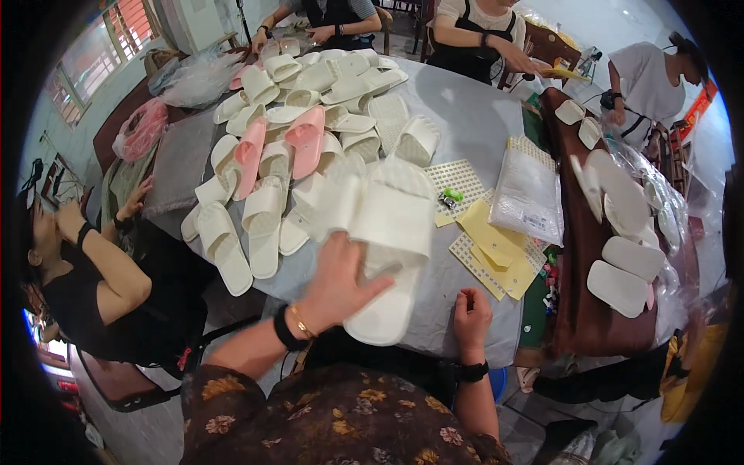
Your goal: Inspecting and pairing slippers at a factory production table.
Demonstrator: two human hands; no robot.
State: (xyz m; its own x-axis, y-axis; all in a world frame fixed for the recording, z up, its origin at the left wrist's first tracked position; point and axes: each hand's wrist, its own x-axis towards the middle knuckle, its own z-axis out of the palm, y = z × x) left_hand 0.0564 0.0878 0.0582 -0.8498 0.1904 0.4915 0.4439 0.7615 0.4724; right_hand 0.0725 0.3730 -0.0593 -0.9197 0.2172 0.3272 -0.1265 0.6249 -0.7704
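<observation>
My left hand (pixel 338 280) is at a blurred white slipper (pixel 341 203), its fingers partly hidden at the slipper's lower end and its thumb stretched to the right. Right beside it, a larger white slipper (pixel 395 221) lies with its sole end toward me, under the thumb. To the right, my right hand (pixel 471 319) is at the table's near edge with its fingers curled in; whatever they may hold is hidden. Beyond my left hand spreads a heap of white slippers (pixel 263 209), with pink slippers (pixel 305 141) among them.
Yellow paper sheets (pixel 496 236), dotted sticker sheets (pixel 457 182), small green and dark pieces (pixel 451 195) and a clear plastic packet (pixel 527 194) lie to the right. More white slippers (pixel 620 283) rest on a brown surface (pixel 573 318). Other people sit or stand around, one near at left (pixel 116 271).
</observation>
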